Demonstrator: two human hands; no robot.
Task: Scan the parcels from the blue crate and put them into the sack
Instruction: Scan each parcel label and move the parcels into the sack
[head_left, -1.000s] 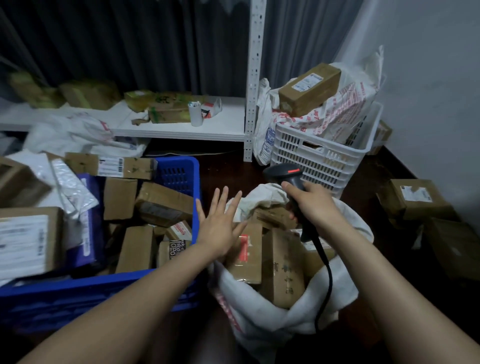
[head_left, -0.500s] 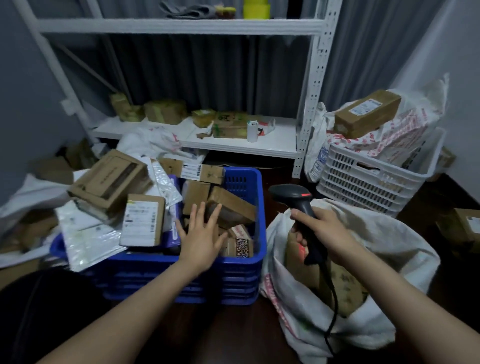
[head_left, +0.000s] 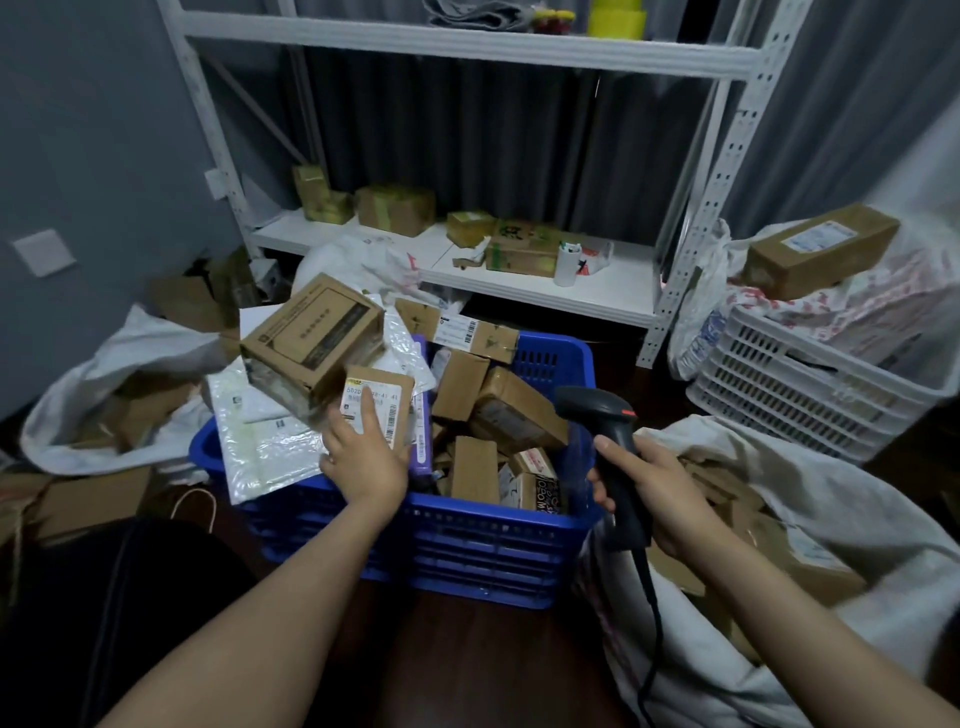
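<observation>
The blue crate (head_left: 498, 540) stands on the floor in front of me, heaped with brown parcels and silvery mailers. My left hand (head_left: 366, 457) rests on a small brown box with a white label (head_left: 387, 400) at the crate's left side, index finger straight across the label. A black barcode scanner (head_left: 597, 410) is gripped by its handle in my right hand (head_left: 654, 488), held over the gap between crate and sack. The white sack (head_left: 841, 499) lies open at the right with several boxes inside.
A large carton (head_left: 306, 338) tops the pile just above the small box. A white crate (head_left: 800, 384) with a bag and a box stands at the right. Behind is a white shelf (head_left: 597, 291) with parcels. Another white sack (head_left: 88, 384) lies at the left.
My view swung from the sack to the crate. The left hand moved left from the crate's middle onto the small labelled box. The right hand kept the scanner and drifted toward the crate.
</observation>
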